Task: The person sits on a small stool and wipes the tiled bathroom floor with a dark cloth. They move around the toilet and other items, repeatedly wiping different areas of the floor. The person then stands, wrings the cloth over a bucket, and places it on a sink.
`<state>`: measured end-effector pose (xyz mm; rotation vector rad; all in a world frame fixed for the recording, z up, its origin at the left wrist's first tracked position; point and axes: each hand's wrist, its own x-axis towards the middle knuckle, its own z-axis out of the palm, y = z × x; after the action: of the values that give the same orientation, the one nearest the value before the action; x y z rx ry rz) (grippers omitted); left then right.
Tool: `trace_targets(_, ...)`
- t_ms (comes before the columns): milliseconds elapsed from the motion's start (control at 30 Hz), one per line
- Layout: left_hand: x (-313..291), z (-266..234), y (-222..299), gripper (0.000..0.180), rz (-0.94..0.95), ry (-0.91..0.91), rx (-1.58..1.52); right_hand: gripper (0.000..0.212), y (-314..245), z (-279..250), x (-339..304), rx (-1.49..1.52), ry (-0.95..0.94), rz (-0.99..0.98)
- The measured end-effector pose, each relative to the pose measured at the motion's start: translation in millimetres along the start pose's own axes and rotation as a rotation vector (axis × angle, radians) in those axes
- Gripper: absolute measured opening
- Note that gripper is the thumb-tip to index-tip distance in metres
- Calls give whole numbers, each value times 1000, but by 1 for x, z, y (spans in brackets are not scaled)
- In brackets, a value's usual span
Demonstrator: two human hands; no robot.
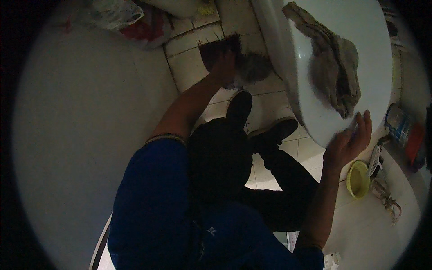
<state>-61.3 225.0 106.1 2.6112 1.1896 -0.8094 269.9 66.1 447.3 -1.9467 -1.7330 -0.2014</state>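
My left hand reaches down to the tiled floor and lies on a dark brown patch with a ragged edge. A grey fuzzy clump sits right beside it. It is too dark to see whether the fingers grip anything. My right hand rests with its fingers spread on the lower rim of a large white rounded fixture. A crumpled grey-brown cloth lies on top of that fixture, above the hand.
My black shoes stand on the tiles between the hands. A yellow-green bowl, a white brush, a tin can and a red item sit at the right. A plastic bag lies top left beside a white wall.
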Motion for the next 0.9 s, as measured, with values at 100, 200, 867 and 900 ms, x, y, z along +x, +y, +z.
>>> trace_targets(100, -32, -2, 13, 81, 13, 67, -46, 51, 2, -7, -4, -19, -1, -1)
trace_targets(200, -60, 4, 5, 88, -5, 249, -336, 46, 4, 0, -7, -36, 24, -5)
trace_targets(867, -160, 17, 22, 69, -152, 24, -755, 42, 41, 26, -17, -212, 84, -75)
trace_targets(900, -143, -10, 30, 70, -55, 74, -724, 42, 55, 20, -8, -267, 121, -95)
